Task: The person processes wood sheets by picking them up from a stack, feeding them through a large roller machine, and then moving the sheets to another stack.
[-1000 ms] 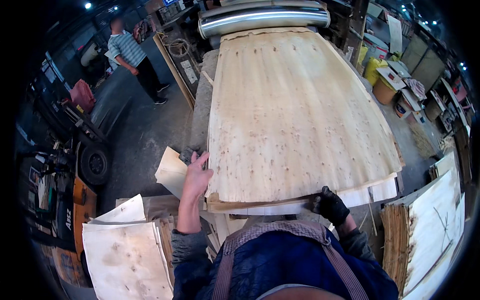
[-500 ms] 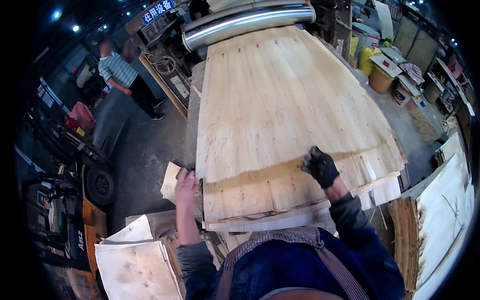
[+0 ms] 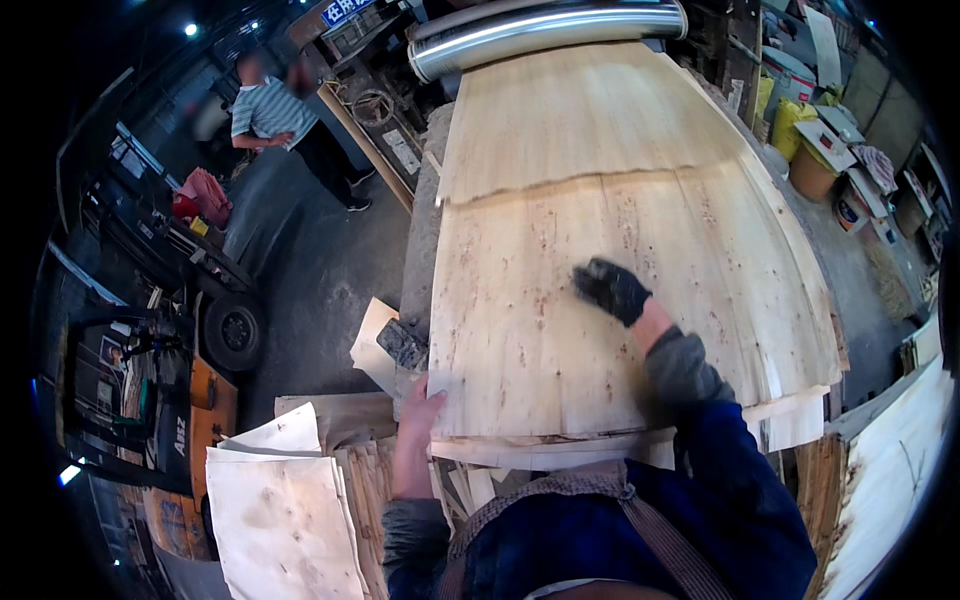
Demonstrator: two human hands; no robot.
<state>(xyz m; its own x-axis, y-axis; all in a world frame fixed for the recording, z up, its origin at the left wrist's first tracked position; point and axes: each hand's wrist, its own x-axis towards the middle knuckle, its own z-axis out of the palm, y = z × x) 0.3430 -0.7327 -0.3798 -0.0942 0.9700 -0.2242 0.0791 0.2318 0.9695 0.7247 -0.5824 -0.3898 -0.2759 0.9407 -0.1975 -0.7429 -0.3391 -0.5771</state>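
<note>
Broad veneer sheets (image 3: 560, 320) lie stacked before me, pale with brown specks. Farther off, an upper veneer sheet (image 3: 600, 120) overlaps them with a wavy near edge and reaches up to a shiny metal roller (image 3: 550, 42). My right hand (image 3: 612, 288), in a black glove, is over the middle of the specked sheet, fingers extended and slightly blurred, holding nothing. My bare left hand (image 3: 418, 408) touches the stack's left edge near its front corner. Its fingers look apart, partly hidden against the edge. A dark block (image 3: 403, 343) sits just beyond it.
Smaller veneer pieces (image 3: 285, 520) are piled at lower left, beside an orange forklift (image 3: 195, 420). A person in a striped shirt (image 3: 275, 115) stands at far left. Another veneer stack (image 3: 885, 480) is at lower right. Buckets and a yellow bag (image 3: 790, 125) stand at back right.
The upper sheet has slid away toward the roller, baring more of the sheet below. My right hand has moved farther over the stack. My left hand has come down to the stack's edge.
</note>
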